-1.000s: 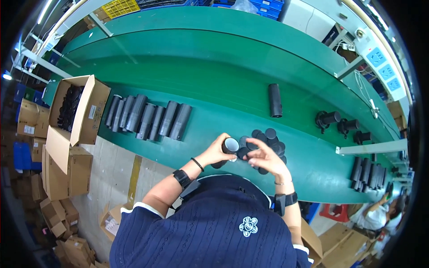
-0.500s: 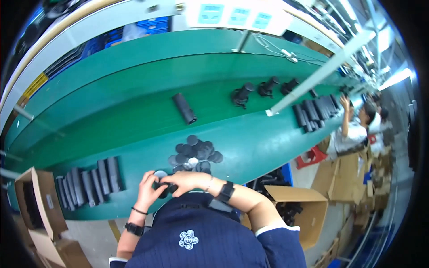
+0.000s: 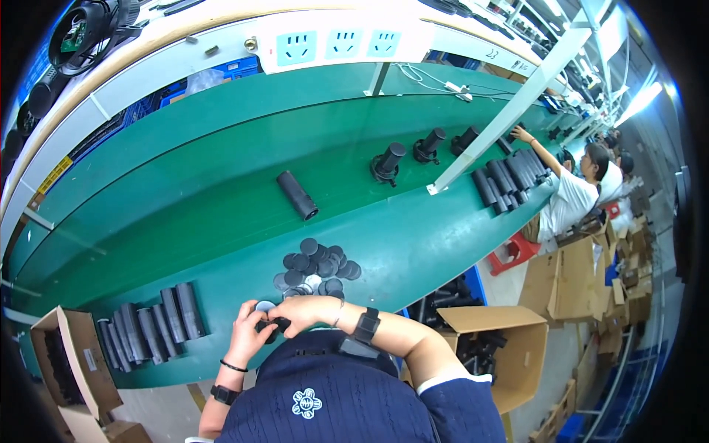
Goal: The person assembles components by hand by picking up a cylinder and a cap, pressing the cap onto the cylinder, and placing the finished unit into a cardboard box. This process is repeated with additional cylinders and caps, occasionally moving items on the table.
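My left hand (image 3: 245, 334) and my right hand (image 3: 304, 313) meet at the near edge of the bench, close to my body. Both are closed around a small black part (image 3: 273, 329), pinched between thumbs and fingers; its full shape is hidden. A light grey disc (image 3: 264, 306) shows just beyond my left fingertips. Past my right hand lies a loose heap of thin round black discs (image 3: 325, 260), with one pale disc (image 3: 314, 283) among them.
Black tubes (image 3: 151, 328) lie in a row at left beside an open carton (image 3: 74, 354). A single black tube (image 3: 298, 196) lies farther back. Several black fittings (image 3: 387, 164) stand near a slanted post (image 3: 509, 103). Parts boxes (image 3: 509, 354) stand right; a co-worker (image 3: 572, 196) sits beyond.
The view has shifted slightly, so the bench sits a little differently in the picture. My hands stay together on the black part. The co-worker's arm now stretches out over the bench.
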### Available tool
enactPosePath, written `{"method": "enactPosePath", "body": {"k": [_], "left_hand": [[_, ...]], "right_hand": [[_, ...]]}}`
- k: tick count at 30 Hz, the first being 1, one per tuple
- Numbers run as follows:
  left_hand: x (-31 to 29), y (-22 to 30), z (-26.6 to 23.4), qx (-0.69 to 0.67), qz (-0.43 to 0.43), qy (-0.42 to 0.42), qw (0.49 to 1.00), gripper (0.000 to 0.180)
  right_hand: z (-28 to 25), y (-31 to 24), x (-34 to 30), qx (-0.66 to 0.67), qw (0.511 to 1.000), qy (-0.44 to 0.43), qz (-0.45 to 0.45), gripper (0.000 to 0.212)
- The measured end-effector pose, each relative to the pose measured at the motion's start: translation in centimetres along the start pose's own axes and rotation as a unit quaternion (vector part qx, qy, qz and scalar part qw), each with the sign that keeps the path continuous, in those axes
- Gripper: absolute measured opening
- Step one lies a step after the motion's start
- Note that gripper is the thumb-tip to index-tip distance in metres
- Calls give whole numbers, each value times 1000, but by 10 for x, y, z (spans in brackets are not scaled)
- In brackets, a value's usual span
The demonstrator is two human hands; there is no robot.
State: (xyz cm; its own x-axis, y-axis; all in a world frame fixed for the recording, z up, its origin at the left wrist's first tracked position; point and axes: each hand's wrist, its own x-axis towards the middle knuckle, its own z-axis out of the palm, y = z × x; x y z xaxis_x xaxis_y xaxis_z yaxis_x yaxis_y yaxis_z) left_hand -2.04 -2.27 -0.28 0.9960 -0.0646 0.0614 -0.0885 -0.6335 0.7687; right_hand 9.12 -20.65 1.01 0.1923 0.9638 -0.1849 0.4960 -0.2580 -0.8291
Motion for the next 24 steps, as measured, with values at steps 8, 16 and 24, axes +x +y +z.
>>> {"method": "enactPosePath", "body": {"k": [8, 16, 24], "left_hand": [[-1, -2, -5, 8, 6, -12, 1000, 23], [-11, -19, -12, 28, -14, -22, 999, 29], [0, -37, 10, -150, -117, 29, 981, 73]], "right_hand": [[5, 0, -1, 24, 1000, 5, -8, 56], [-2, 8, -5, 403, 912, 68, 28, 42], [9, 26, -28, 804, 563, 164, -98, 49]]}}
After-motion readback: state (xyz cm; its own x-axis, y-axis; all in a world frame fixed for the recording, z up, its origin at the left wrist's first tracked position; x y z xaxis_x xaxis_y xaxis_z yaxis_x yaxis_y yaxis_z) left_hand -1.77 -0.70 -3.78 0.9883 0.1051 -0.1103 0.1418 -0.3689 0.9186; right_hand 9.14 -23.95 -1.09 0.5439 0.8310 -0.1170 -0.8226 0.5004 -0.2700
